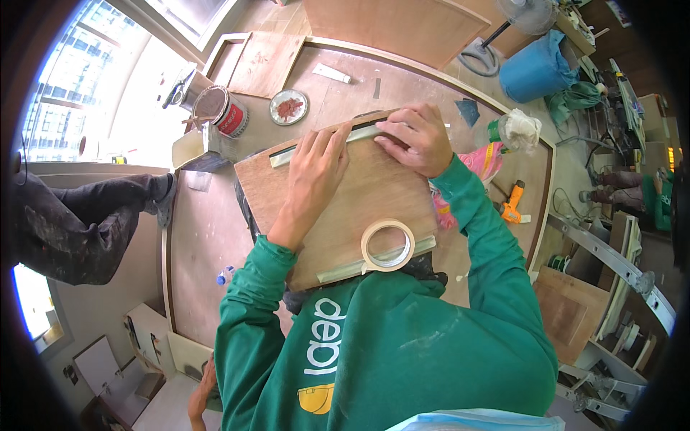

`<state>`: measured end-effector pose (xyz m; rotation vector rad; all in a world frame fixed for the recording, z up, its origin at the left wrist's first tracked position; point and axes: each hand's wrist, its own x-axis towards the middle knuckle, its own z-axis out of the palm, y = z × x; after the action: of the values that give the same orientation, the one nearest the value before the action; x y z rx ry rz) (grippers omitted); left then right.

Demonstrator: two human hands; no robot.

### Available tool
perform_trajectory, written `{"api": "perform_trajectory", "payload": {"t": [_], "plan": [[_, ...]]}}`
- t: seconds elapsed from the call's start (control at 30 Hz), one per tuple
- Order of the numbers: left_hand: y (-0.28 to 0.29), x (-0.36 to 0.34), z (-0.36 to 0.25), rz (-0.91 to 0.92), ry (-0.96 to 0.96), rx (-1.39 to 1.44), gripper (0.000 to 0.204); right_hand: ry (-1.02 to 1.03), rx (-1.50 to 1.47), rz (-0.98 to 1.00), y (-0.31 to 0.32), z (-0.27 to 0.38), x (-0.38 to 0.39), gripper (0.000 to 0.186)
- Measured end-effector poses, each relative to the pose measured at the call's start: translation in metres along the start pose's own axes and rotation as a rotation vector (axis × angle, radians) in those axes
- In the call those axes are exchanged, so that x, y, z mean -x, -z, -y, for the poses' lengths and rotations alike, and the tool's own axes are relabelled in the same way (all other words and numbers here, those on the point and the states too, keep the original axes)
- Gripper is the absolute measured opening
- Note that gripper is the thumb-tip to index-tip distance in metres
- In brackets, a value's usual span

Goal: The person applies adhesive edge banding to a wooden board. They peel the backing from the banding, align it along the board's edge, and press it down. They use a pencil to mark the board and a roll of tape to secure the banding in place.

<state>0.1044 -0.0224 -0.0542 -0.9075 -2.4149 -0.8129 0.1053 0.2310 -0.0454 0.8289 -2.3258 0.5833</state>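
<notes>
A flat wooden board (345, 197) lies across my lap, tilted in view. Along its far edge runs a pale strip of masking tape (287, 154) beside a dark slot. My left hand (316, 169) lies on the board with fingers stretched out, their tips over the strip. At the strip's right part, the bent fingers of my right hand (417, 140) close on the tape by the board's edge; the thumb is partly hidden. A roll of masking tape (407, 260) rests on the board's near edge, over a second tape strip (341, 270).
An open paint can (233, 117), a round lid with reddish paste (289, 108) and a white tube (332, 73) stand beyond the board. To the right are an orange tool (512, 203), a blue bin (535, 68) and a metal ladder (604, 251). Another person's leg (86, 223) is at left.
</notes>
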Motion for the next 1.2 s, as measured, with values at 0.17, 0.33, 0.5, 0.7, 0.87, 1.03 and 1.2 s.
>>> {"api": "perform_trajectory", "payload": {"t": [0.17, 0.33, 0.5, 0.7, 0.87, 1.03, 1.2], "plan": [[0.007, 0.004, 0.002, 0.040, 0.006, -0.016, 0.045, 0.102, 0.038, 0.089, -0.007, -0.007, -0.001, 0.023], [0.021, 0.013, 0.010, 0.047, 0.002, -0.020, 0.039, 0.122, 0.090, 0.119, 0.011, -0.030, 0.010, 0.021], [0.032, 0.028, 0.025, 0.055, -0.015, 0.021, 0.039, 0.120, 0.025, 0.174, 0.014, -0.030, 0.008, 0.025], [0.061, 0.053, 0.032, -0.165, 0.164, -0.102, 0.035, 0.059, 0.014, 0.129, 0.017, -0.019, 0.008, 0.029], [0.066, 0.082, 0.036, -0.215, 0.379, -0.073, 0.029, 0.099, 0.011, 0.101, -0.001, -0.001, -0.004, 0.031], [0.060, 0.073, 0.035, -0.180, 0.356, -0.067, 0.023, 0.177, -0.004, 0.127, -0.025, 0.012, -0.017, 0.024], [0.062, 0.065, 0.040, -0.137, 0.283, -0.078, 0.017, 0.235, 0.004, 0.148, -0.038, 0.016, -0.025, 0.019]]}}
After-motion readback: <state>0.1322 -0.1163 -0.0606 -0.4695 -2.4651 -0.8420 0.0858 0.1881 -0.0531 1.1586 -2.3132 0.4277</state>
